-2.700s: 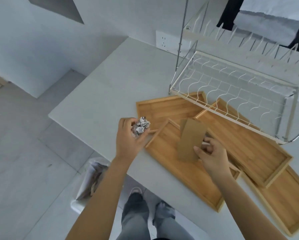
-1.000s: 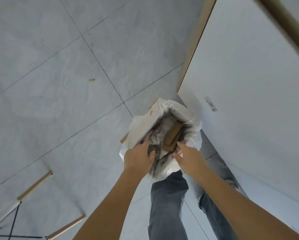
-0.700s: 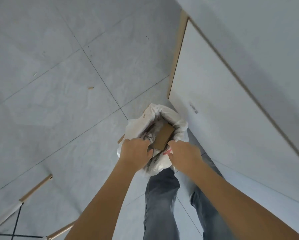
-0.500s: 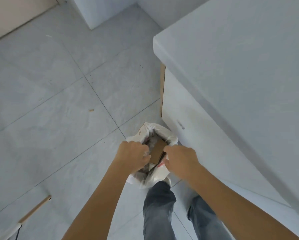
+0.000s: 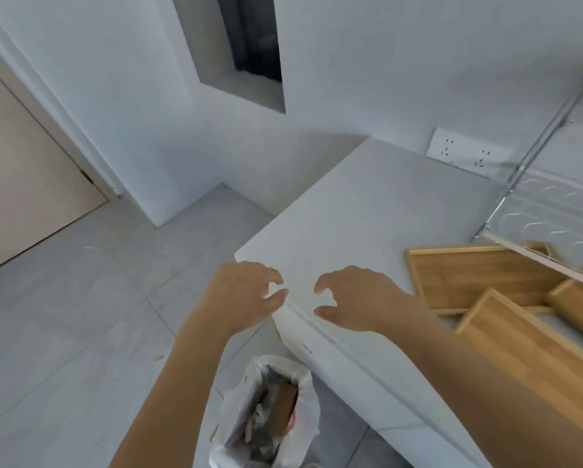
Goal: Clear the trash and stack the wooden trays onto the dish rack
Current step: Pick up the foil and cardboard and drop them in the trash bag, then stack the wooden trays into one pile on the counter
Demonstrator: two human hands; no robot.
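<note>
Both my hands hover empty over the near left corner of the white counter (image 5: 367,211). My left hand (image 5: 246,295) and my right hand (image 5: 354,298) have their fingers spread and curled, holding nothing. Below them on the floor stands the white-bagged trash bin (image 5: 236,410), with a brown cardboard piece (image 5: 285,403) and crumpled foil inside. Overlapping wooden trays (image 5: 479,275) lie on the counter to the right, one nearer tray (image 5: 526,339) partly under my right forearm. The wire dish rack (image 5: 550,211) stands above them at the right edge.
A wall socket (image 5: 469,152) sits on the wall behind the counter. A beige door (image 5: 19,184) is at the left, and grey floor tiles (image 5: 63,315) spread left of the counter. A wall recess (image 5: 236,52) opens above.
Both hands let go of the trash bag and rose to counter height, now empty. The cardboard and foil stay in the bin. The view swung up from the floor to the counter.
</note>
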